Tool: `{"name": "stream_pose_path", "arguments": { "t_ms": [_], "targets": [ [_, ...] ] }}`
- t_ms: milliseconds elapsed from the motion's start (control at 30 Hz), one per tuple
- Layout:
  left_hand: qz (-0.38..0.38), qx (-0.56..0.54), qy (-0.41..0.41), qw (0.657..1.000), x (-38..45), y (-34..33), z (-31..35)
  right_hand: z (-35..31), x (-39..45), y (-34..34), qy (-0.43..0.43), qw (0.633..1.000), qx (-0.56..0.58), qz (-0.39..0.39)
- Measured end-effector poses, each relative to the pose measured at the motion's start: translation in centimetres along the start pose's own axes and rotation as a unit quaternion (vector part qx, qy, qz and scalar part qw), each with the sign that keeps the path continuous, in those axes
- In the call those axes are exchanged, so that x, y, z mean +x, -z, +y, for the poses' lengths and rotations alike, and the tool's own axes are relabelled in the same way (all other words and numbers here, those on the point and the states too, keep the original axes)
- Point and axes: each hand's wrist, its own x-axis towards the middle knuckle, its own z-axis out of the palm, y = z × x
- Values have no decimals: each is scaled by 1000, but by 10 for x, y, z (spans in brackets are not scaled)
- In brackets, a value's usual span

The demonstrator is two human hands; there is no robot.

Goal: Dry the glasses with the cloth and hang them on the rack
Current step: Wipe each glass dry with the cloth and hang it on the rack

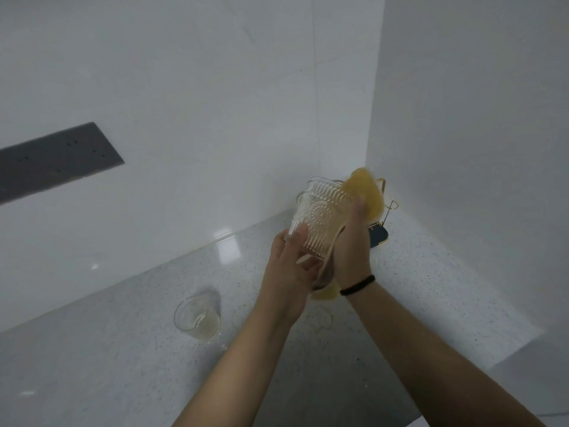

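Up front, 2 hands grip 1 ribbed glass [320,217] w/ 1 yellow cloth [366,195]; 1 smooth glass [197,315] on counter [123,349].

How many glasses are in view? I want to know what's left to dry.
2: a patterned glass held up in both hands against the yellow cloth, and a plain glass on the counter at left. The arms may hide others.

From my remote seat, both hands and the ribbed glass [320,214] blocked the straight way to the rack [380,223] boxed into the wall corner, while a plain glass [197,317] stood on open counter [107,349] to the left.
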Motion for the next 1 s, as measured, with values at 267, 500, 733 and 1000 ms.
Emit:
{"name": "stream_pose_path", "arguments": {
  "t_ms": [267,500,733,1000],
  "targets": [
    [40,209,-112,971,5,-7,1,-3,3,2,-40,998,30,26],
    [43,108,-140,983,0,-4,-3,12,-9,-6,-51,998,-23,4],
    [-12,93,-34,995,1,3,13,1,-5,-6,8,998,-41,41],
    [-20,138,-97,986,4,1,4,8,-5,-9,33,995,-82,39]
  ]
}}
